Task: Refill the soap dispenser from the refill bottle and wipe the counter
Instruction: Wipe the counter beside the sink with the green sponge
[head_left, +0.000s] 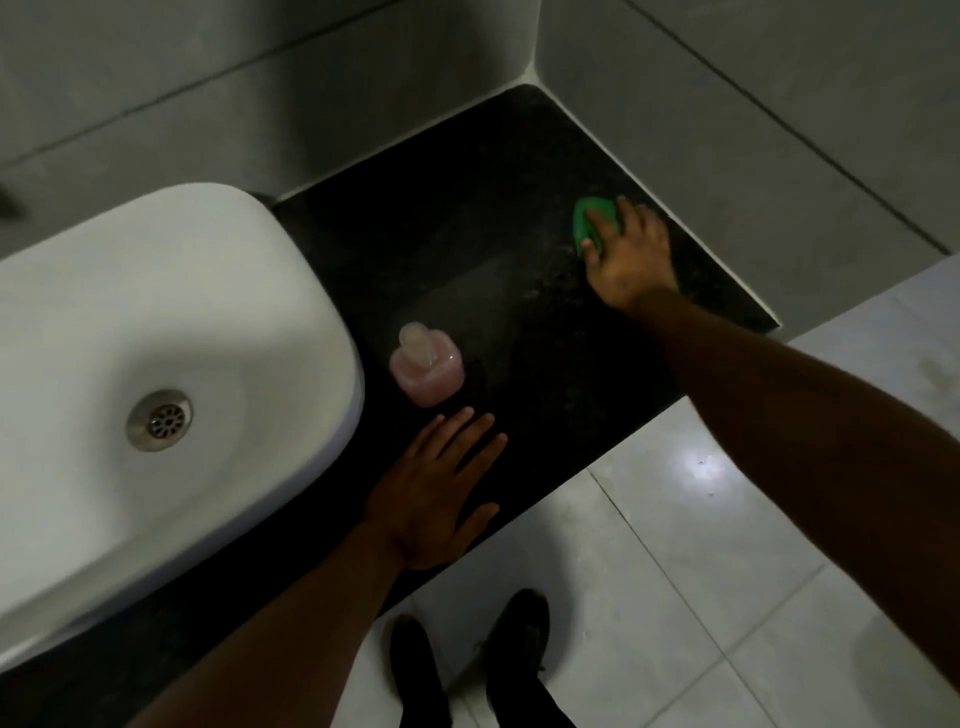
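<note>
Green cloth (597, 221), pink soap dispenser (427, 366), speckled black counter (467, 208), white sink (156, 312).

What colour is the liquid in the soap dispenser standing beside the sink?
Pale pink, seen in the head view: the clear plastic soap dispenser.

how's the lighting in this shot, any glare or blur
Head view: dim overall, the black counter nearly swallowing detail; a bright glare spot on the floor tile; the right hand and green cloth are slightly motion-blurred; the white sink edges bow from wide-angle distortion.
</note>
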